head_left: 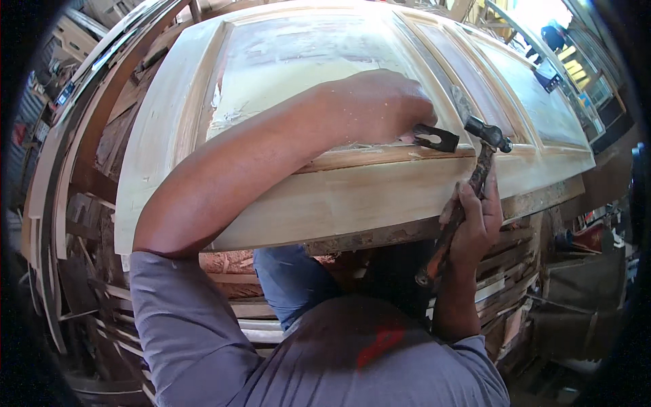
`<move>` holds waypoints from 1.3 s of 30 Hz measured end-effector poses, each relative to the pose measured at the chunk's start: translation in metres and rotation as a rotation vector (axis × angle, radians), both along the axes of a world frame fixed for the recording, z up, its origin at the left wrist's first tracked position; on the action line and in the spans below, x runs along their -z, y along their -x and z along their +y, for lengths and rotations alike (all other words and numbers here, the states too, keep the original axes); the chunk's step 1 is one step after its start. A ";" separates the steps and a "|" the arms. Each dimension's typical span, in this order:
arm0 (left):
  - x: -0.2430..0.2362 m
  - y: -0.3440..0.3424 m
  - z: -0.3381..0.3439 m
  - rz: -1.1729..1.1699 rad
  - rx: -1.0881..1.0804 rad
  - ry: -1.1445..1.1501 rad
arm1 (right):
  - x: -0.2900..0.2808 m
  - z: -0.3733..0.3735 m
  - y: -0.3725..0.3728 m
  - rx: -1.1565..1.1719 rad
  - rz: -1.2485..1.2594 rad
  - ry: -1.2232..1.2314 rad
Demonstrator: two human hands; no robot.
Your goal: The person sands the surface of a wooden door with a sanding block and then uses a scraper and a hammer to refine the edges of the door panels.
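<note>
A pale wooden panelled door lies flat in front of me. My left hand is closed just above its near rail, the forearm reaching across the near left panel. Out of the fist sticks the dark end of a black metal tool with a slot; the rest of it is hidden by the hand. My right hand grips the worn wooden handle of a ball-peen hammer, head up, close to the right of the slotted tool. Behind the hammer head shows a greyish flat strip; I cannot tell what it is.
Long timber boards stand along the left side. Below the door are stacked wooden slats and reddish shavings. A person in dark clothes is at the far right, near some yellow pieces.
</note>
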State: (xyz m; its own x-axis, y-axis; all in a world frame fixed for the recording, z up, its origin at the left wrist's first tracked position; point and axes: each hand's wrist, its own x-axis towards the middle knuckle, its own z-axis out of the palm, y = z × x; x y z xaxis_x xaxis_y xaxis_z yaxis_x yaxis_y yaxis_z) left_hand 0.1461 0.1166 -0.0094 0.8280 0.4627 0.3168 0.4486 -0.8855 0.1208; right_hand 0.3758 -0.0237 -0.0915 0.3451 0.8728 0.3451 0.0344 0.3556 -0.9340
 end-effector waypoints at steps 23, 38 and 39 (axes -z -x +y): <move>-0.004 0.004 -0.012 -0.001 0.000 0.001 | -0.001 -0.039 0.009 -0.095 0.172 0.081; -0.008 -0.003 -0.009 0.043 -0.035 0.024 | -0.010 -0.027 -0.003 -0.089 0.131 0.131; -0.008 -0.004 -0.008 0.045 -0.043 0.016 | -0.007 -0.023 -0.003 -0.033 0.133 0.115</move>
State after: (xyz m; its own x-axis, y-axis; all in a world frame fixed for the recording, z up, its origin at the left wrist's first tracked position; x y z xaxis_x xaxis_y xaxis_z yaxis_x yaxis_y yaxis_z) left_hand 0.1500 0.1083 -0.0010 0.8202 0.5031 0.2722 0.4918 -0.8633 0.1137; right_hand 0.3793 -0.0469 -0.0846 0.3519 0.9154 0.1954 -0.1019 0.2450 -0.9642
